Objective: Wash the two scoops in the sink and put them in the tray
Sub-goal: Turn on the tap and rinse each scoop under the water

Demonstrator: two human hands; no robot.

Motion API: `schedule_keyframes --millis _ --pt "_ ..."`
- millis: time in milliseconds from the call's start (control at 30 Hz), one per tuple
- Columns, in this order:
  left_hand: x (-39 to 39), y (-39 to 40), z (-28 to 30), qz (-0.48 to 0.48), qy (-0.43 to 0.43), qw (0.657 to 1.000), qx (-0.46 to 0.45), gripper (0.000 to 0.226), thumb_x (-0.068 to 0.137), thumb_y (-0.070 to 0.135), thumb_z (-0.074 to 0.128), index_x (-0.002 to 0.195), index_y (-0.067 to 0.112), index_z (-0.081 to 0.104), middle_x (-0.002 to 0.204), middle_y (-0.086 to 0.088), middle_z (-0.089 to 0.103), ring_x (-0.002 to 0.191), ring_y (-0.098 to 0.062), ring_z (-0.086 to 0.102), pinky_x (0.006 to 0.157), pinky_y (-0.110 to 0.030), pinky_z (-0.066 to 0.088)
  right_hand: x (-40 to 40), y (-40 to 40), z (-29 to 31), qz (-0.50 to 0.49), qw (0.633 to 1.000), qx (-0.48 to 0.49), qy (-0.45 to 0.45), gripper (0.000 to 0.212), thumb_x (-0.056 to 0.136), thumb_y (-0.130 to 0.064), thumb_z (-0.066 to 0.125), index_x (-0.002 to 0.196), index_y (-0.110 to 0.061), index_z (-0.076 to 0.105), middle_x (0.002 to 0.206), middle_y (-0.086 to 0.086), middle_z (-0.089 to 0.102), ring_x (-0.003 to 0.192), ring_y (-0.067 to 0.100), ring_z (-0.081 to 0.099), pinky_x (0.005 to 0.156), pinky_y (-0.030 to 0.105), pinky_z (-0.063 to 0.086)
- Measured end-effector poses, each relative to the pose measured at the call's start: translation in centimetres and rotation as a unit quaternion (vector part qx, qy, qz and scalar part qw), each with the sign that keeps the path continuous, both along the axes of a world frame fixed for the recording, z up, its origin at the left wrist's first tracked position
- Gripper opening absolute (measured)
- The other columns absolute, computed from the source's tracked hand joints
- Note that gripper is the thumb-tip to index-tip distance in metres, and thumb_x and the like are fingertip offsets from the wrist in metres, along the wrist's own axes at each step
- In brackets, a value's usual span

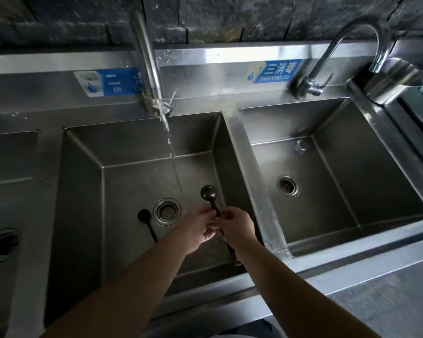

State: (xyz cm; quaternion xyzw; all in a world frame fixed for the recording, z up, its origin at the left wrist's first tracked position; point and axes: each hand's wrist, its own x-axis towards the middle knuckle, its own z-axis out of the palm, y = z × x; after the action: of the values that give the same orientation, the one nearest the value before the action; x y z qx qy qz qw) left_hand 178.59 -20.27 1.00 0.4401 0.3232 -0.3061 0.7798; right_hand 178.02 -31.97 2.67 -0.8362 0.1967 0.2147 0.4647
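**Two hands holding a dark scoop over the middle sink**

Seen from the head camera, a person is standing at a steel counter with three basins in a row. Water is running from the tap [145, 57] at the back edge of the middle sink [83, 191], and the stream [174, 164] is falling just left of the held scoop [209, 195]. Both hands are meeting over the front right part of this basin. The left hand [199, 230] is curling its fingers around the scoop's handle, and the right hand [237, 226] is gripping the same handle from the other side, bowl pointing up and away. A second scoop [144, 217] is lying on the basin floor, just left of the drain [167, 211]. The right basin [352, 167] is sitting beside it with its own tap [327, 59] at the back edge.
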Motion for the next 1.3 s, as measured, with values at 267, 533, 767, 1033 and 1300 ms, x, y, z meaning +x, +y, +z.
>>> schedule_keyframes --millis 267,533,767,1033,1300 --pt "4.5 -7.5 0.7 -0.01 -0.073 0.996 0.059 0.006 0.092 0.008 0.059 0.087 0.012 0.06 0.067 -0.005 0.055 0.054 -0.013 0.048 0.057 -0.026 0.04 4.0 -8.0 -0.1 -0.028 0.992 0.121 -0.018 0.024 0.083 -0.017 0.06 0.076 -0.032 0.077 0.063 -0.001 0.075 0.053 0.009 0.066 0.048 0.024 0.048" --pt "10.2 -19.6 -0.2 -0.08 -0.117 0.978 0.156 0.013 0.093 0.006 0.058 0.103 0.013 0.064 0.078 -0.009 0.061 0.058 -0.013 0.053 0.051 -0.019 0.043 8.9 -19.5 -2.3 -0.107 0.987 0.114 -0.023 0.016 0.067 -0.024 0.062 0.074 -0.027 0.077 0.076 0.011 0.078 0.076 0.033 0.075 0.077 0.053 0.06" --pt "13.1 -28.4 -4.2 -0.161 -0.092 0.967 0.174 0.014 0.093 0.003 0.055 0.101 0.009 0.065 0.08 -0.011 0.063 0.064 -0.015 0.056 0.053 -0.017 0.043 11.3 -28.3 -7.0 -0.164 0.982 0.083 0.052 0.02 0.068 -0.014 0.07 0.067 -0.033 0.077 0.053 -0.001 0.07 0.05 0.015 0.061 0.058 0.035 0.05" --pt "14.8 -32.0 -13.2 -0.315 -0.118 0.886 0.318 0.01 0.084 -0.002 0.061 0.089 0.001 0.069 0.075 -0.016 0.064 0.066 -0.019 0.055 0.061 -0.027 0.04 13.4 -32.0 -15.6 -0.064 0.98 -0.025 0.188 0.023 0.077 -0.021 0.071 0.054 -0.023 0.067 0.05 -0.009 0.063 0.058 0.012 0.062 0.06 0.026 0.053" --pt "15.2 -33.2 -21.3 -0.386 -0.112 0.844 0.355 0.016 0.078 0.004 0.07 0.092 0.007 0.077 0.091 -0.015 0.075 0.083 -0.021 0.068 0.071 -0.025 0.046 13.6 -33.1 -22.7 -0.039 0.971 -0.077 0.223 0.016 0.083 -0.028 0.067 0.086 -0.014 0.076 0.094 0.01 0.076 0.093 0.027 0.068 0.067 0.022 0.037"
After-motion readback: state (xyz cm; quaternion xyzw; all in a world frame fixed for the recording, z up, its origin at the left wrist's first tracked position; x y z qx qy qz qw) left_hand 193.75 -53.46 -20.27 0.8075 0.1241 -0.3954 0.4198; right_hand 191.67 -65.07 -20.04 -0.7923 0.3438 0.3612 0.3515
